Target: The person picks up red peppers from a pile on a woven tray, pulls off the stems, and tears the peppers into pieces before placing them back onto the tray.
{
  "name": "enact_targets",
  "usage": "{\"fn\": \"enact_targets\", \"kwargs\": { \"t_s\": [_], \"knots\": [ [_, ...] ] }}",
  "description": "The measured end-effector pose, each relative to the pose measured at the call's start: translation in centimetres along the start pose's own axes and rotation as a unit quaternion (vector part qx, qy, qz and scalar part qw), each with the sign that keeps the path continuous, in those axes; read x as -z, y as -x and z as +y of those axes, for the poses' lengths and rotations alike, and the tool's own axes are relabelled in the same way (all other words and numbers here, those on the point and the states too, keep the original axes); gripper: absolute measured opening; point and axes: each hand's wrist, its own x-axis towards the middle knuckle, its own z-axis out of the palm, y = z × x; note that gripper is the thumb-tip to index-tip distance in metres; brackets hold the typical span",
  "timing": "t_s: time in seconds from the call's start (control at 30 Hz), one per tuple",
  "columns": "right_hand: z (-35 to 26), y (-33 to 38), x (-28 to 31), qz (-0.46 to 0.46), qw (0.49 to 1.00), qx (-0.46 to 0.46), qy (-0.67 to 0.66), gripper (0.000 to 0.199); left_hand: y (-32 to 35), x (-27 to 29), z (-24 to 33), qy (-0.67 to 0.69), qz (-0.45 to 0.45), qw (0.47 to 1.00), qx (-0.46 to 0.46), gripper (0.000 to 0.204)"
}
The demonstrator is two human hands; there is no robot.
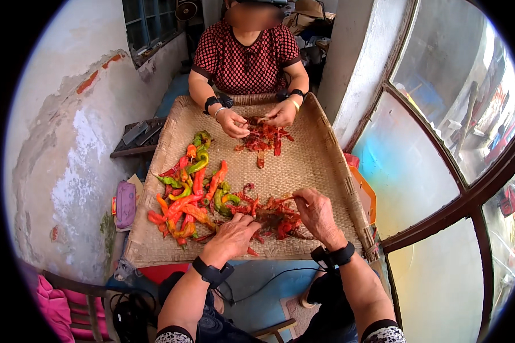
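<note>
A pile of dried red chili peppers (pixel 286 224) lies at the near side of a woven tray (pixel 320 148). At its left edge, my left hand (pixel 232 237) reaches low with its fingers stretched out, the tips touching the pile. Thumb and forefinger of my right hand (pixel 319 214) pinch the end of a thin brownish-red dried chili pepper (pixel 281 200) above the pile. Fresh red, orange and green peppers (pixel 180 201) are heaped to the left of my left hand.
Across the tray, another person (pixel 246 63) works with both hands at a second pile of dried chili peppers (pixel 263 138). A framed window (pixel 418 166) stands close on the right. A peeling wall (pixel 68 171) and a purple pouch (pixel 126 204) are on the left.
</note>
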Motion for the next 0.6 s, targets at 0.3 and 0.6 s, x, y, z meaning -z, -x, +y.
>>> {"fn": "enact_targets", "kwargs": {
  "t_s": [0.3, 0.6],
  "knots": [
    [4.4, -1.3, 5.5, 0.203, 0.972, -0.058, 0.103, 0.011, 0.7, 1.0, 0.1, 0.069, -0.060, 0.995, 0.035, 0.063],
    [4.8, -0.5, 3.2, 0.007, 0.970, 0.003, 0.243, 0.038, -0.3, 0.6, 0.7, 0.043, -0.068, 0.997, 0.006, 0.061]
  ]
}}
